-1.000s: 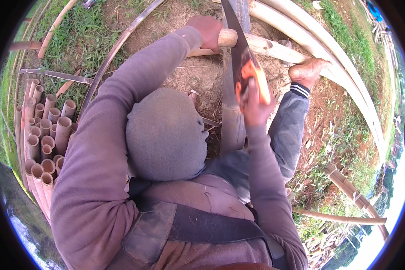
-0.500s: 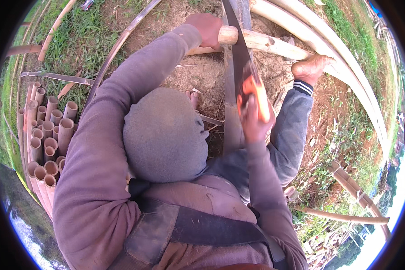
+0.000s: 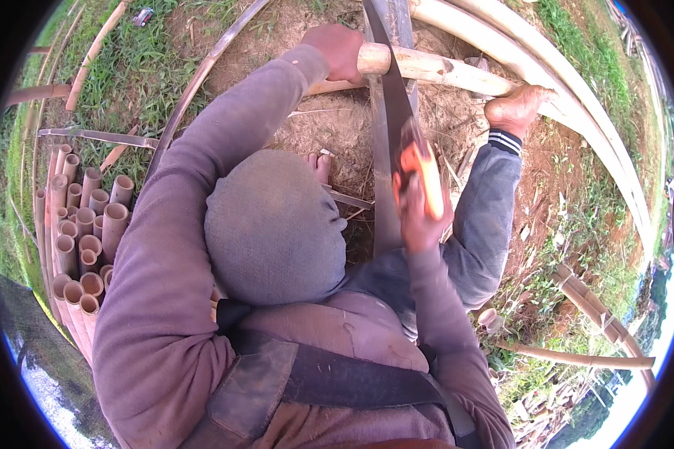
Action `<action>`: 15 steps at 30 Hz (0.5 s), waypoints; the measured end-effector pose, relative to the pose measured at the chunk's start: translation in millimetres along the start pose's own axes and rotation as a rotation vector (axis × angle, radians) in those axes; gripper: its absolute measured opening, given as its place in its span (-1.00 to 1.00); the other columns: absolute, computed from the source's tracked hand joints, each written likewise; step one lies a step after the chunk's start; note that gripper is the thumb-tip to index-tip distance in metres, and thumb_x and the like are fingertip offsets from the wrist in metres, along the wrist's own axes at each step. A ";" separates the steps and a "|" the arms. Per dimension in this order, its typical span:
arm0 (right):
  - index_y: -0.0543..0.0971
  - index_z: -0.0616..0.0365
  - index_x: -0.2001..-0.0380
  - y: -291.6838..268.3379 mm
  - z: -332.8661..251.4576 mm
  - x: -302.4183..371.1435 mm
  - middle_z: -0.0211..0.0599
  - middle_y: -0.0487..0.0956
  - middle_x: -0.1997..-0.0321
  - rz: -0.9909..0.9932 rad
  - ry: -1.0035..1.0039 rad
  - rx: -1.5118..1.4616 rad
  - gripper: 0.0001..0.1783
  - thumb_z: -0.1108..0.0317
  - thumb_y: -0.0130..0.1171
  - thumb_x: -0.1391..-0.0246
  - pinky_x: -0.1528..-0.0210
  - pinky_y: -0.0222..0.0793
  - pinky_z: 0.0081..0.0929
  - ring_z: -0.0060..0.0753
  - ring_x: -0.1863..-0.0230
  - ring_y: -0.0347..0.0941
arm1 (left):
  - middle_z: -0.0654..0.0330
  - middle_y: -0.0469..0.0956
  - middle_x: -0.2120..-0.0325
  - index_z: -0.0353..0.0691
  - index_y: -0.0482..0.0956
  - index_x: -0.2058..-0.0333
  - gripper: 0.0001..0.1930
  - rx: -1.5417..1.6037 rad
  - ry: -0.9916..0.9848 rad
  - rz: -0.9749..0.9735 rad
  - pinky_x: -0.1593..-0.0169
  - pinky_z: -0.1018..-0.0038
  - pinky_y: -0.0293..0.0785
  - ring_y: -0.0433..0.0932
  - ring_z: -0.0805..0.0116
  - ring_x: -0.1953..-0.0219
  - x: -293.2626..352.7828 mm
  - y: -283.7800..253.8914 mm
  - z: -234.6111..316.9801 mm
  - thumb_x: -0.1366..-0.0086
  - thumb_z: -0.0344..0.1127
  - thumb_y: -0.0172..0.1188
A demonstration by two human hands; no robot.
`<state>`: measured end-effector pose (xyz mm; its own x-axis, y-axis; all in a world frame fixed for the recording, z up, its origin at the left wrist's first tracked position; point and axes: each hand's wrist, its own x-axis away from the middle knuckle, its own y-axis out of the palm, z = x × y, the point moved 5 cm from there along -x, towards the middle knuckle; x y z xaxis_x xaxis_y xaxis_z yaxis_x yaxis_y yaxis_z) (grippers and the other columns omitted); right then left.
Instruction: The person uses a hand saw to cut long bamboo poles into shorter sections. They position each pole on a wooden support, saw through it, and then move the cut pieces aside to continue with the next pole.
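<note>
My right hand (image 3: 425, 223) grips the orange handle of a handsaw (image 3: 399, 105). The dark blade points away from me and crosses a pale bamboo pole (image 3: 445, 71) close to its left end. At that end, my left hand (image 3: 338, 51) is closed around the pole, left of the blade. My bare foot (image 3: 518, 107) rests against the pole further right. Beneath the blade, a long grey beam (image 3: 388, 187) runs away from me and the pole lies across it. How deep the blade sits in the bamboo cannot be made out.
Many cut bamboo tubes (image 3: 90, 243) stand bundled at the left. Long peeled bamboo poles (image 3: 577, 97) curve along the right. A tied bamboo bundle (image 3: 595, 307) lies at the lower right, near a thin bamboo pole (image 3: 577, 356). My bent knee is beside the beam.
My right hand has drawn the saw back toward me, its handle now lower in view. My left hand and my foot keep their places on the pole.
</note>
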<state>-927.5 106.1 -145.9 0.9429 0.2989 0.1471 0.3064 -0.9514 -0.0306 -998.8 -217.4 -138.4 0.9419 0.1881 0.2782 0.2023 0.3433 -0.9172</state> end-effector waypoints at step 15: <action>0.61 0.34 0.05 -10.6 0.7 -6.8 -0.34 0.67 0.39 -0.074 -0.066 0.114 -0.75 0.37 0.30 -0.35 0.46 0.42 -0.63 -0.70 0.50 0.51 | -0.02 0.75 0.12 -0.18 0.69 0.00 -0.36 -0.078 -0.027 0.038 -0.06 0.10 0.66 0.74 -0.01 0.06 -6.7 5.1 -5.7 -0.01 0.08 0.51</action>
<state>-937.1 114.3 -147.2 0.9225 0.3757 0.0882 0.3848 -0.9131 -0.1350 -1002.6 -222.1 -146.6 0.9420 0.2247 0.2493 0.1879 0.2626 -0.9464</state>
